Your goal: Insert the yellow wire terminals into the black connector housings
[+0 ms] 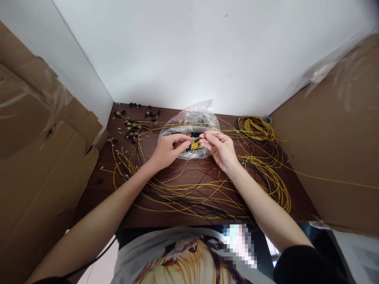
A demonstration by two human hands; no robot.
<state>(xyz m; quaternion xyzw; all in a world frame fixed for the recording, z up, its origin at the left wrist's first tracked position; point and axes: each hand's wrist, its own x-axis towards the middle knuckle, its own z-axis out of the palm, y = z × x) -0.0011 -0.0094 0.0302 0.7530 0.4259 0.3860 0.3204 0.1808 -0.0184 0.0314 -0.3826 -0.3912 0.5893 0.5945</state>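
Observation:
Over the middle of the brown table, my left hand (pixel 173 149) is closed, thumb and forefinger pinched at a small dark piece too tiny to make out. Just to its right, my right hand (pixel 219 148) pinches the end of a thin dark wire, fingertips almost meeting the left ones. Beneath both hands lies an open clear plastic bag (pixel 204 112) holding black and yellow small parts (pixel 194 146). Long yellow and black wires (pixel 192 187) spread in loose loops between my forearms and the bag.
Small black and yellow connectors (pixel 130 126) lie scattered at the back left. A coiled yellow wire bundle (pixel 256 128) sits at the back right. Cardboard walls (pixel 38 157) flank the brown table (pixel 97 197), and a white wall (pixel 183 51) stands behind.

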